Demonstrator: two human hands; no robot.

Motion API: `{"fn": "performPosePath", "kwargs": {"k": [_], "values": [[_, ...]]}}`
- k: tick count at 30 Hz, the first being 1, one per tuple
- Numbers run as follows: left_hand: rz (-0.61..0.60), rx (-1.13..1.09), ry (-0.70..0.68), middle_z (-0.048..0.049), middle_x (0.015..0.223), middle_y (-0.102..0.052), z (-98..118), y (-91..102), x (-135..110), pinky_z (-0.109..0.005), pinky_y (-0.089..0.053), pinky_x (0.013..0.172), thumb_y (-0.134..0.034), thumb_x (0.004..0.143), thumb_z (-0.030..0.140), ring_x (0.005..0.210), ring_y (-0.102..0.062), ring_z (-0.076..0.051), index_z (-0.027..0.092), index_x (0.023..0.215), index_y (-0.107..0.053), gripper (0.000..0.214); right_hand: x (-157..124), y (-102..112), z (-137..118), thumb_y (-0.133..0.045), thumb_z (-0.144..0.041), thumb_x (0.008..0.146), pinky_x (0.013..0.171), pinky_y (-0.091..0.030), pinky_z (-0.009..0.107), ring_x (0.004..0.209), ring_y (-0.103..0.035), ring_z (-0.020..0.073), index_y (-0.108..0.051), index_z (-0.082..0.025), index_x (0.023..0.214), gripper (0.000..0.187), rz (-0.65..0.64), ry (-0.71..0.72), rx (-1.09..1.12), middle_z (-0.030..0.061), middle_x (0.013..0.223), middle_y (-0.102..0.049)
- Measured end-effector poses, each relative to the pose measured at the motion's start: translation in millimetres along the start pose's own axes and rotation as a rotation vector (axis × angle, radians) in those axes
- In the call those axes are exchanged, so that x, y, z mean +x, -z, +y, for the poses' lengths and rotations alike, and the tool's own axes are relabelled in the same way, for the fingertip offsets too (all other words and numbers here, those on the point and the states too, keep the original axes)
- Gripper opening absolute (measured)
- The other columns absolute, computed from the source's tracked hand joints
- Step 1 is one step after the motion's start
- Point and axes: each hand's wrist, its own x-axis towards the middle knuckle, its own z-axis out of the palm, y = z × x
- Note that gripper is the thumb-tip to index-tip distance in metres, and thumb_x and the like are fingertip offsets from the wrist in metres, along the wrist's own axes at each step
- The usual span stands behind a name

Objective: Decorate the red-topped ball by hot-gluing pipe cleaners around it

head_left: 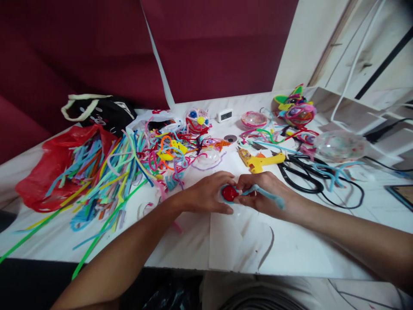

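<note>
My left hand [206,193] and my right hand [263,191] meet over the middle of the white table [290,249]. Between their fingertips sits a small red round piece [229,193]. A light blue pipe cleaner [269,196] curls around that red piece and trails across the back of my right hand. Both hands have fingers closed on the red piece and the blue pipe cleaner, resting low on the table surface.
A heap of coloured pipe cleaners [112,172] spills from a red plastic bag [48,172] at left. A yellow glue gun [260,161] and black scissors [303,172] lie behind my hands. Clear decorated balls [338,146], a small clock [225,115] and a black bag [100,112] stand farther back.
</note>
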Motion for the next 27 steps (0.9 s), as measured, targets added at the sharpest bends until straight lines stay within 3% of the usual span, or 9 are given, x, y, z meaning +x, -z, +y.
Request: {"fn": "performPosePath", "kwargs": {"k": [1, 4, 14, 18, 22, 27], "values": [[0.092, 0.023, -0.002, -0.0081, 0.116, -0.054, 1.3, -4.7, -0.8, -0.037, -0.044, 0.095, -0.084, 0.060, 0.035, 0.109, -0.053, -0.023, 0.019, 0.108, -0.058, 0.057, -0.4, -0.8, 0.7, -0.064, -0.033, 0.078, 0.057, -0.041, 0.026, 0.059, -0.058, 0.0148, -0.061, -0.022, 0.083, 0.013, 0.001, -0.013, 0.011, 0.0005, 0.069, -0.068], [0.191, 0.090, 0.040, -0.0048, 0.100, -0.058, 4.3, -15.7, -0.8, -0.033, -0.048, 0.084, -0.086, 0.056, 0.040, 0.094, -0.057, -0.020, 0.019, 0.099, -0.062, 0.053, -0.7, -2.0, 3.4, -0.066, -0.032, 0.077, 0.054, -0.039, 0.026, 0.057, -0.055, 0.0136, -0.063, -0.022, 0.084, 0.013, 0.020, -0.032, 0.031, -0.0004, 0.067, -0.066], [0.178, 0.073, 0.142, -0.0036, 0.108, -0.064, 9.4, -12.2, -1.4, -0.034, -0.049, 0.084, -0.087, 0.055, 0.032, 0.098, -0.062, -0.023, 0.020, 0.109, -0.054, 0.064, -0.8, -2.2, 10.6, -0.067, -0.034, 0.078, 0.052, -0.041, 0.022, 0.055, -0.054, 0.0101, -0.066, -0.020, 0.082, 0.015, 0.035, -0.025, 0.167, -0.0008, 0.068, -0.066], [0.163, 0.231, 0.047, -0.0087, 0.106, -0.064, 12.4, -13.2, -7.7, -0.038, -0.048, 0.090, -0.080, 0.067, 0.032, 0.103, -0.060, -0.024, 0.014, 0.110, -0.055, 0.052, -2.2, -1.2, 8.8, -0.067, -0.035, 0.078, 0.053, -0.042, 0.022, 0.058, -0.057, 0.0104, -0.066, -0.020, 0.084, 0.016, 0.018, -0.051, 0.196, -0.0007, 0.073, -0.068], [0.195, 0.313, -0.092, -0.0108, 0.114, -0.063, 12.3, -16.9, -13.0, -0.041, -0.042, 0.102, -0.060, 0.087, 0.032, 0.116, -0.053, -0.024, 0.013, 0.113, -0.054, 0.033, -3.0, 0.6, 6.8, -0.068, -0.033, 0.078, 0.054, -0.042, 0.021, 0.059, -0.057, 0.0097, -0.066, -0.021, 0.084, 0.014, 0.011, -0.045, 0.198, -0.0014, 0.074, -0.069], [0.256, 0.362, -0.146, -0.0109, 0.118, -0.061, 13.7, -20.4, -14.5, -0.038, -0.046, 0.098, -0.050, 0.091, 0.022, 0.111, -0.054, -0.022, 0.013, 0.110, -0.058, 0.023, -3.4, 1.8, 8.6, -0.065, -0.036, 0.081, 0.054, -0.042, 0.023, 0.061, -0.058, 0.0111, -0.067, -0.021, 0.086, 0.016, 0.005, -0.033, 0.189, -0.0008, 0.074, -0.069]]}}
